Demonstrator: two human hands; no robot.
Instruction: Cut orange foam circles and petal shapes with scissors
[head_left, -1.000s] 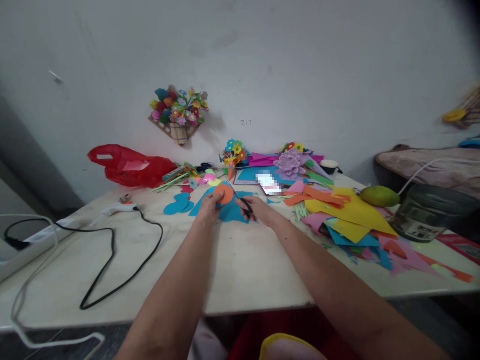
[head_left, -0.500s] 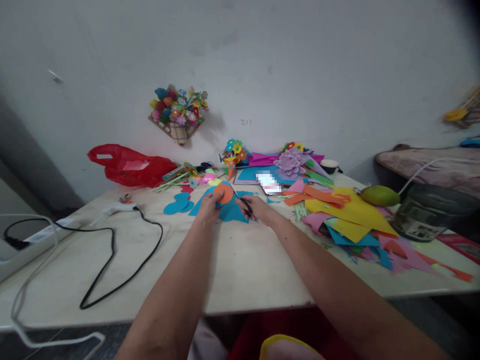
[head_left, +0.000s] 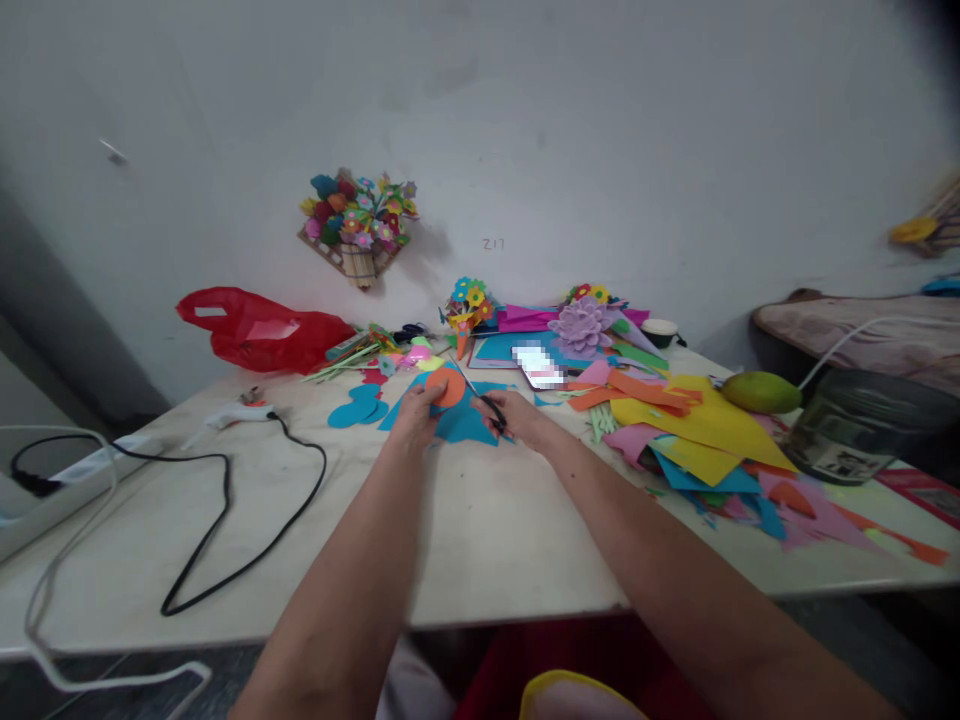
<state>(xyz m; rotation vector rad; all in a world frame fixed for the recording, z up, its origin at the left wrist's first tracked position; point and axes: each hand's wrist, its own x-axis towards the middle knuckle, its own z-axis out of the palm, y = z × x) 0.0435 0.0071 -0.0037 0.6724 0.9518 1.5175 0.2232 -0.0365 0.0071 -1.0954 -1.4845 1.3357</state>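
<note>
Pinched in my left hand (head_left: 420,410) is a round orange foam or paper disc (head_left: 448,387). My right hand (head_left: 516,418) is wrapped round the dark handles of a pair of scissors (head_left: 491,405), whose blades point up and left beside the disc's right edge. Under both hands lies a blue sheet (head_left: 463,425) with a cut, uneven outline. Several blue discs (head_left: 358,407) overlap on the table just left of my left hand.
A phone (head_left: 538,368) lies behind my right hand. Coloured sheets and scraps (head_left: 705,420) pile up at right, near a green mango (head_left: 761,392) and a jar (head_left: 855,425). A red plastic bag (head_left: 262,330), a black cable (head_left: 225,530) and a glue gun (head_left: 240,413) are at left.
Almost nothing differs. Both hands keep their hold on the disc and the scissors in nearly the same place; the scissor blades have shifted very slightly.
</note>
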